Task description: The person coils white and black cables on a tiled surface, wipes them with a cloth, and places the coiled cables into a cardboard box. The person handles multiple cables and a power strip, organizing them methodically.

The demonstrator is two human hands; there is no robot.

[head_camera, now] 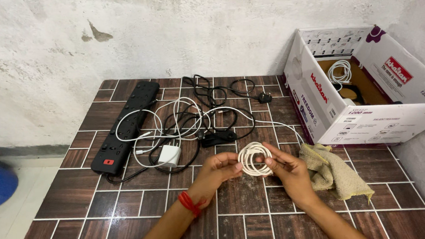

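Both hands hold a small coil of white cable (253,159) above the brown tiled surface (245,220). My left hand (219,169), with a red thread band on its wrist, pinches the coil's left side. My right hand (288,169) grips the coil's right side. The cable's loose end runs from the coil up and right toward the box. A white charger adapter (169,156) lies just left of my left hand.
A black power strip (126,126) lies at the left. Tangled black and white cables (203,111) with a black plug (264,96) sit behind the hands. A beige cloth (334,171) lies at the right. An open white cardboard box (331,104) with cables inside stands at the back right.
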